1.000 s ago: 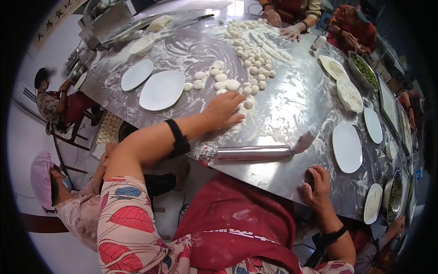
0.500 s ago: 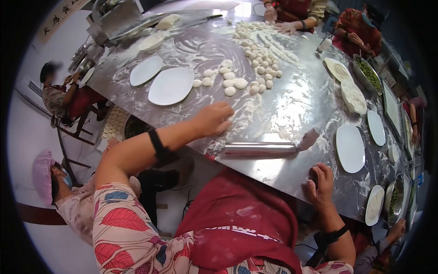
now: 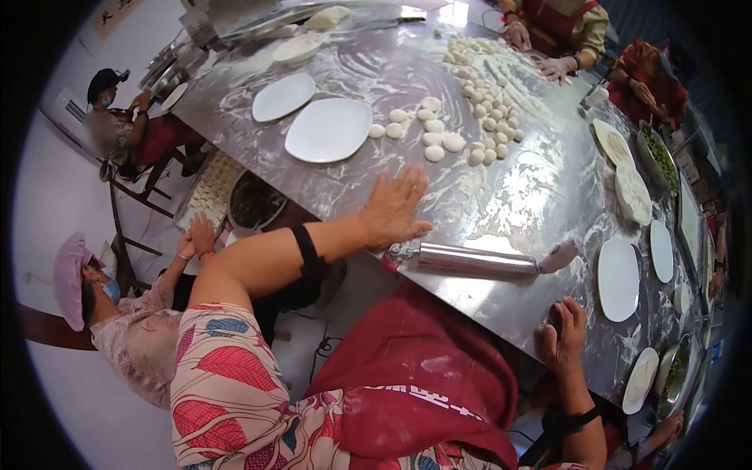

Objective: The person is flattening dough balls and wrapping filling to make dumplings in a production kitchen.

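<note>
Palm down and fingers spread, my left hand point(image 3: 397, 207) is over the floured metal table, just beyond the left end of a steel rolling pin point(image 3: 478, 260). It holds nothing. Near the table's front edge, to the right of the pin, is my right hand point(image 3: 565, 337), its fingers loosely bent and the thumb apart, with nothing visible in it. Ahead of my left hand lie small flattened dough pieces point(image 3: 433, 139), with a larger heap of dough balls point(image 3: 489, 106) farther back. A white plate point(image 3: 329, 131) is to their left.
On the right are another white plate point(image 3: 619, 280), flattened dough point(image 3: 633, 193) and a bowl of green filling point(image 3: 659, 159). A co-worker's hand point(image 3: 557, 69) rests on the table's far side. A seated person in a pink cap point(image 3: 72, 280) is at left, near a tray of dumplings point(image 3: 213, 184).
My left hand has gone from curled to flat with its fingers spread. My right hand keeps about the same loose bend. The view has shifted, so the table appears farther right.
</note>
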`<state>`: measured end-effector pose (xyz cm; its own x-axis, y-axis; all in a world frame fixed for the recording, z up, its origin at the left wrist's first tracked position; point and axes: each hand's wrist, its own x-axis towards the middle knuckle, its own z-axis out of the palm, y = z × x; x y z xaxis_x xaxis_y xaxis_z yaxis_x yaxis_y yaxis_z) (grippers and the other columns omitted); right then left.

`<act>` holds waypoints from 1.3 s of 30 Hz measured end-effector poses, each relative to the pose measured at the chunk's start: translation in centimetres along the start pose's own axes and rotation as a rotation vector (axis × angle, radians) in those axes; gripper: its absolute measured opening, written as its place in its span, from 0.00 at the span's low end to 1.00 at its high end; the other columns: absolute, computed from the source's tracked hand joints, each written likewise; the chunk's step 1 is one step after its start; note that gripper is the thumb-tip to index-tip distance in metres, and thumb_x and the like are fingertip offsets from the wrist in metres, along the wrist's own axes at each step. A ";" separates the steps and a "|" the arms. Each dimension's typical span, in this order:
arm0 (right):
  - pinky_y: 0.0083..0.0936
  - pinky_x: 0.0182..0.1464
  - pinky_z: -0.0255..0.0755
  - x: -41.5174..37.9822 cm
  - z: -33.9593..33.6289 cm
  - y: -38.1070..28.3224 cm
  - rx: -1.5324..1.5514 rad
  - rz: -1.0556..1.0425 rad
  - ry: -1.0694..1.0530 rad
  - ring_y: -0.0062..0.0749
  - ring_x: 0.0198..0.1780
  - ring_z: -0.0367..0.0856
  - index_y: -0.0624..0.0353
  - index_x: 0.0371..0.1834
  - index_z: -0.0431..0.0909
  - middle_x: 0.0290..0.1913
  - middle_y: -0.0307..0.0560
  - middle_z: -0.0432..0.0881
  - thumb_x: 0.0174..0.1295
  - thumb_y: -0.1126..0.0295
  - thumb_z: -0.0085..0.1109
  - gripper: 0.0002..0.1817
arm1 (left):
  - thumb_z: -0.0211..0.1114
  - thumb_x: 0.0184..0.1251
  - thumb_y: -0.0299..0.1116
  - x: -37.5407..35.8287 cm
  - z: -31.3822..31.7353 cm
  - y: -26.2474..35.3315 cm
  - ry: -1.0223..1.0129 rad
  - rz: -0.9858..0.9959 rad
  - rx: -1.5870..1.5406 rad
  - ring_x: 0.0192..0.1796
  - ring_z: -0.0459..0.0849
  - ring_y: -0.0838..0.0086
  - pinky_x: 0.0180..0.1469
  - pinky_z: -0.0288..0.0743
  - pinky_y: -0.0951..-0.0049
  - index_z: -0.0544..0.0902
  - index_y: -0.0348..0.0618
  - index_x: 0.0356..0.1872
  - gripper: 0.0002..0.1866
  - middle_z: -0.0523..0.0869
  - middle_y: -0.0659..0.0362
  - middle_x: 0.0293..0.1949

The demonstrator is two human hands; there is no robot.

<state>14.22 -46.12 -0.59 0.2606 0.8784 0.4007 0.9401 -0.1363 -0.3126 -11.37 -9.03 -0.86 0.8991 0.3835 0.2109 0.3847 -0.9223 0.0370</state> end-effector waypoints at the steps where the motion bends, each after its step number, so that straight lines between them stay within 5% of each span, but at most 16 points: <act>1: 0.44 0.59 0.67 0.3 0.0 -0.1 0.010 0.017 -0.007 0.56 0.56 0.72 0.66 0.51 0.75 0.55 0.61 0.73 0.61 0.58 0.56 0.22 | 0.50 0.67 0.62 0.2 0.3 0.3 -0.090 -0.042 0.021 0.77 0.45 0.48 0.74 0.39 0.43 0.53 0.33 0.73 0.46 0.49 0.40 0.75; 5: 0.43 0.59 0.67 0.3 -0.4 0.0 0.016 -0.007 -0.004 0.56 0.55 0.72 0.66 0.51 0.75 0.54 0.61 0.73 0.62 0.56 0.56 0.23 | 0.45 0.69 0.61 0.5 -0.3 -0.1 -0.167 -0.036 -0.036 0.78 0.43 0.48 0.74 0.36 0.43 0.51 0.32 0.73 0.45 0.48 0.39 0.75; 9: 0.41 0.58 0.67 0.1 -0.4 -0.3 0.004 -0.009 0.024 0.54 0.55 0.72 0.66 0.50 0.75 0.53 0.60 0.73 0.62 0.55 0.57 0.24 | 0.60 0.60 0.63 -0.4 0.4 -1.2 0.036 -0.057 -0.338 0.75 0.51 0.48 0.75 0.43 0.52 0.55 0.32 0.71 0.50 0.56 0.38 0.72; 10: 0.41 0.58 0.67 0.0 -0.5 -0.4 0.016 -0.005 0.027 0.54 0.54 0.72 0.66 0.50 0.75 0.53 0.60 0.73 0.61 0.55 0.57 0.24 | 0.68 0.51 0.63 -0.7 -1.2 -0.4 0.030 -0.134 -0.160 0.70 0.63 0.45 0.71 0.57 0.54 0.59 0.35 0.69 0.53 0.64 0.39 0.67; 14: 0.41 0.57 0.68 0.3 -0.8 -0.5 0.049 0.011 0.037 0.53 0.54 0.73 0.66 0.49 0.76 0.53 0.60 0.73 0.60 0.56 0.58 0.23 | 0.76 0.42 0.59 -0.9 -6.9 0.3 -0.356 -0.332 -0.141 0.54 0.79 0.46 0.54 0.75 0.56 0.64 0.36 0.65 0.53 0.71 0.43 0.56; 17: 0.41 0.57 0.68 0.4 -0.5 -0.5 0.052 0.008 0.042 0.53 0.54 0.73 0.66 0.49 0.76 0.53 0.59 0.73 0.59 0.57 0.60 0.23 | 0.79 0.40 0.53 0.0 -6.4 -1.0 -0.403 -0.363 -0.179 0.53 0.79 0.48 0.54 0.74 0.55 0.71 0.37 0.58 0.45 0.73 0.42 0.53; 20: 0.41 0.57 0.68 0.4 -0.7 -0.4 0.040 0.007 0.037 0.53 0.53 0.73 0.65 0.48 0.76 0.53 0.59 0.73 0.57 0.59 0.61 0.22 | 0.79 0.43 0.48 3.0 -2.9 -2.3 -0.283 -0.184 -0.240 0.44 0.80 0.51 0.47 0.75 0.58 0.74 0.38 0.51 0.36 0.77 0.46 0.45; 23: 0.42 0.57 0.68 0.2 -0.8 -0.3 0.045 0.010 0.013 0.54 0.54 0.72 0.65 0.49 0.76 0.53 0.59 0.73 0.55 0.62 0.62 0.22 | 0.77 0.47 0.39 8.1 -0.7 0.3 -0.331 -0.066 -0.734 0.41 0.80 0.60 0.44 0.75 0.62 0.76 0.38 0.47 0.28 0.79 0.49 0.40; 28: 0.43 0.58 0.67 0.3 -1.0 0.1 0.077 0.015 0.000 0.54 0.54 0.72 0.65 0.48 0.75 0.53 0.59 0.73 0.52 0.65 0.64 0.22 | 0.73 0.54 0.44 14.3 0.1 3.3 0.094 -0.184 -0.323 0.45 0.82 0.53 0.46 0.77 0.56 0.73 0.35 0.48 0.28 0.78 0.45 0.47; 32: 0.43 0.57 0.68 0.2 -0.8 0.4 0.072 0.005 0.019 0.53 0.54 0.72 0.66 0.47 0.76 0.53 0.59 0.73 0.53 0.65 0.63 0.21 | 0.69 0.56 0.50 16.7 -0.8 4.1 -0.103 -0.294 -0.237 0.51 0.81 0.51 0.50 0.76 0.57 0.72 0.36 0.48 0.29 0.77 0.44 0.50; 39: 0.42 0.55 0.69 0.2 -0.8 -0.1 0.087 0.017 0.068 0.53 0.51 0.74 0.67 0.44 0.77 0.51 0.60 0.74 0.58 0.62 0.59 0.18 | 0.66 0.56 0.37 14.1 1.0 1.5 0.018 -0.119 -0.376 0.47 0.82 0.56 0.48 0.75 0.59 0.73 0.40 0.48 0.20 0.81 0.49 0.43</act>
<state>14.35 -46.31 0.16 0.2934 0.8425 0.4517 0.9136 -0.1081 -0.3919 2.09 -4.99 1.18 0.8477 0.4910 0.2008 0.3797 -0.8259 0.4169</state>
